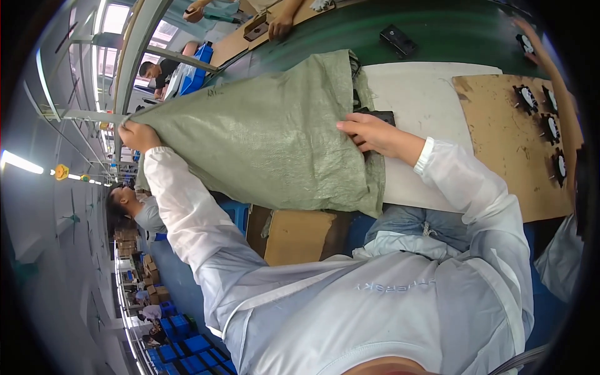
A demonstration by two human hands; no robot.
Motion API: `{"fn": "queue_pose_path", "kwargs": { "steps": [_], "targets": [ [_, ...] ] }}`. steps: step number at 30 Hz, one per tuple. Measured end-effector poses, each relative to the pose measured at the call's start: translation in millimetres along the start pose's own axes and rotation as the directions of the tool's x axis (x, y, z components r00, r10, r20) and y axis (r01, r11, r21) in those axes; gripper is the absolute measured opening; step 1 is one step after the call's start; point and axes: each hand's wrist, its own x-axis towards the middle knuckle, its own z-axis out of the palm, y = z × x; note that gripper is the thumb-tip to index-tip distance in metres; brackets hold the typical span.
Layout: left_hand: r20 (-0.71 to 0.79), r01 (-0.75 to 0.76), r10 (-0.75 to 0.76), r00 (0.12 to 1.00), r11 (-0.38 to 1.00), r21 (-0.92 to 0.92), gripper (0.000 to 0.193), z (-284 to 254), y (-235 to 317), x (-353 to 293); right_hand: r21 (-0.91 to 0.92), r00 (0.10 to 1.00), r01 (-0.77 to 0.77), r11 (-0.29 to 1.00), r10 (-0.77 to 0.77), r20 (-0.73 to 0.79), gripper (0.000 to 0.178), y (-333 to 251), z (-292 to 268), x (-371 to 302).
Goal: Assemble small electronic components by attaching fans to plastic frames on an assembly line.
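A large green woven sack (250, 131) lies across the work surface in front of me, its mouth toward the right. At the far left, my left hand (139, 136) grips the sack's gathered corner, fingers closed round it. My right hand (374, 134) is at the sack's mouth, its thumb and fingers at the edge; whether they pinch the fabric I cannot make out. Just behind that hand, a black box-like part (380, 117) shows partly at the opening. More dark pieces show inside the mouth, mostly hidden by the fabric.
White board (425, 94) lies under the sack's mouth. On brown cardboard (494, 144) at right sit several black-and-white round parts (550, 128). A black box (398, 41) rests on the green belt (337, 31). Co-workers' hands (280, 27) are at the far side; another's arm (550, 69) reaches in at right.
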Motion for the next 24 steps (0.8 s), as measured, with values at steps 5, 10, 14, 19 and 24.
{"fn": "queue_pose_path", "kwargs": {
  "steps": [5,10,14,19,24],
  "targets": [
    [-0.092,-0.056,0.056,0.994,0.998,-0.007,0.029,-3,37,12,-0.160,0.997,0.056,0.986,-0.065,-0.048,0.043,29,-2,19],
    [-0.184,0.049,-0.104,0.977,0.959,-0.281,0.025,-8,75,24,-0.204,0.997,0.083,0.976,-0.080,0.022,0.024,24,-5,11],
    [-0.182,0.046,-0.110,0.977,0.945,-0.323,0.024,-13,66,34,-0.207,0.932,0.361,0.909,-0.344,0.114,0.016,17,-13,5],
    [-0.162,0.055,-0.119,0.980,0.933,-0.357,0.024,-5,54,55,-0.212,0.848,0.529,0.821,-0.511,0.137,0.012,35,-2,-7],
    [-0.121,0.037,-0.099,0.988,0.901,-0.433,0.023,8,55,60,-0.170,0.911,0.412,0.895,-0.399,0.102,0.011,24,9,-22]
  ]
}}
